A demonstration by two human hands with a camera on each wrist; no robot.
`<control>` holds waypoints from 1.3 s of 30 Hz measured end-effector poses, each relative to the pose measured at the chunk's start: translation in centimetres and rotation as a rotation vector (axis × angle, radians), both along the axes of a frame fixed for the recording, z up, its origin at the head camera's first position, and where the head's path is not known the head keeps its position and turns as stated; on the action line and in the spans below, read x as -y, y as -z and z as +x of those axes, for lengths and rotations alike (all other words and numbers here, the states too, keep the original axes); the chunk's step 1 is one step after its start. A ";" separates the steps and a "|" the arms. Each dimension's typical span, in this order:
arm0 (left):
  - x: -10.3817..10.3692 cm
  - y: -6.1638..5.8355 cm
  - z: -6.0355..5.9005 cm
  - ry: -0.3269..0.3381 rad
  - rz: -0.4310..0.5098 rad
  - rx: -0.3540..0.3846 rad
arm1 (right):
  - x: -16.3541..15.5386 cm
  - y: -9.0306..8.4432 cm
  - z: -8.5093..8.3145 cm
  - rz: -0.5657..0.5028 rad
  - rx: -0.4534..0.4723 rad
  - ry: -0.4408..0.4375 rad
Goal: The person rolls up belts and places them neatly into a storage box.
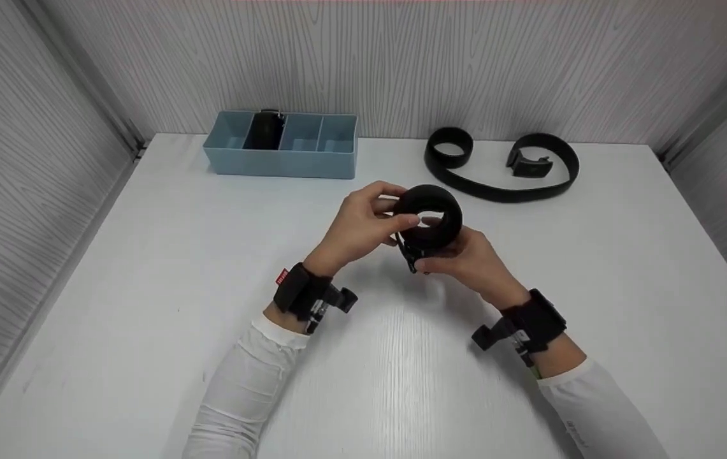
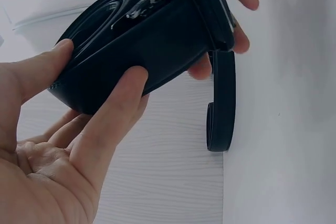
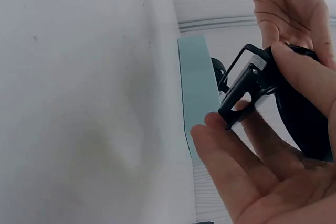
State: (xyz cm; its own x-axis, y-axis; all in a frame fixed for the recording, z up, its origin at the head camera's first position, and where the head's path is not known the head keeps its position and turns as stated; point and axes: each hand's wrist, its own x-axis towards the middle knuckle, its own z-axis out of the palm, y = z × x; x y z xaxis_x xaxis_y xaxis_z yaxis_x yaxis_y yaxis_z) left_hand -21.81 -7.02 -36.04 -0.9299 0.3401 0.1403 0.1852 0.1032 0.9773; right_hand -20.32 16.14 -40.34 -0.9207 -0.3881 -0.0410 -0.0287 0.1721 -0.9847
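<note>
Both hands hold a black belt (image 1: 430,241) rolled into a coil, lifted over the middle of the table. My left hand (image 1: 366,223) pinches the coil's left side between thumb and fingers. At the lower right my right hand (image 1: 471,261) grips the coil close to its buckle (image 3: 247,85). In the left wrist view the belt's outer strap (image 2: 142,45) runs from the coil to the buckle end. A second black belt (image 1: 510,193) lies behind on the table, partly unrolled, its buckle (image 1: 531,164) at the right curl.
At the back left stands a blue divided box (image 1: 280,164) with several compartments. One compartment holds a rolled black belt (image 1: 266,131). A wood-grain panel (image 1: 388,70) rises behind the white table (image 1: 369,382), with side panels left and right.
</note>
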 end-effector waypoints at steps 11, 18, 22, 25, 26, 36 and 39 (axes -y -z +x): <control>-0.8 0.4 -0.3 -0.183 0.187 -0.039 | 0.0 -0.6 -0.1 -0.197 0.113 0.055; -0.2 0.3 -0.3 -0.211 0.138 -0.051 | -0.7 -0.6 -0.5 -0.347 0.148 0.174; -0.3 0.5 -0.4 -0.169 0.088 -0.044 | -0.7 -0.5 -0.6 -0.409 0.133 0.258; -0.3 0.6 -0.4 -0.144 0.072 -0.037 | -0.7 -0.3 -0.7 -0.442 0.108 0.306; -0.3 0.6 -0.3 -0.139 0.067 -0.036 | -0.7 -0.3 -0.8 -0.437 0.099 0.313; -0.3 0.6 -0.3 -0.160 0.035 -0.034 | -0.9 -0.4 -0.5 -0.315 0.011 0.156; -0.3 0.6 -0.4 -0.169 0.037 -0.034 | -1.1 -0.6 -0.6 -0.322 0.011 0.105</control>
